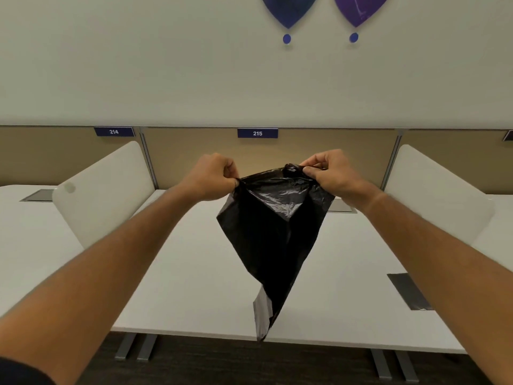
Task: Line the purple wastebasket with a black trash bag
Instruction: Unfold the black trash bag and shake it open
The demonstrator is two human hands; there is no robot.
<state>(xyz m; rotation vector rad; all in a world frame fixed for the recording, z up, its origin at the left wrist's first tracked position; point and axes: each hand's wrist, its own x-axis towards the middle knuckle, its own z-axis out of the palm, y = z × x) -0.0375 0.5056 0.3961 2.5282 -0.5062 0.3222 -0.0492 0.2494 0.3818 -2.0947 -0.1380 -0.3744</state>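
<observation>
— Is there any writing to read?

— Two dark blue labels on the tan partition behind the desk. The left label (114,131) reads "214" in white, and the middle label (257,133) reads "215". A third sign at the far right edge is cut off and cannot be read. Nothing is printed on the bag that can be made out.

— What are the hands doing?

— Both are raised over the white desk (194,273), arms stretched forward. The left hand (212,177) is curled into a loose fist, its fingers (229,169) folded in and pinching the left edge of the black trash bag (273,232) at its top. The right hand (330,173) pinches the opposite edge between thumb and fingertips, with a bunch of plastic gathered just above the thumb. The remaining fingers there are bent inward, not spread.

— And the bag itself?

— It hangs in the air between the two hands, clear of the desk. Its mouth is pulled partly open, so the shiny inner side shows below the rim. The plastic narrows downward to a point that reaches past the front edge of the desk.

— Where is the wastebasket?

— It does not show in this view. White dividers (105,190) stand at either side of the desk, and a dark flat sheet (409,291) lies on the desk under the right forearm.
</observation>
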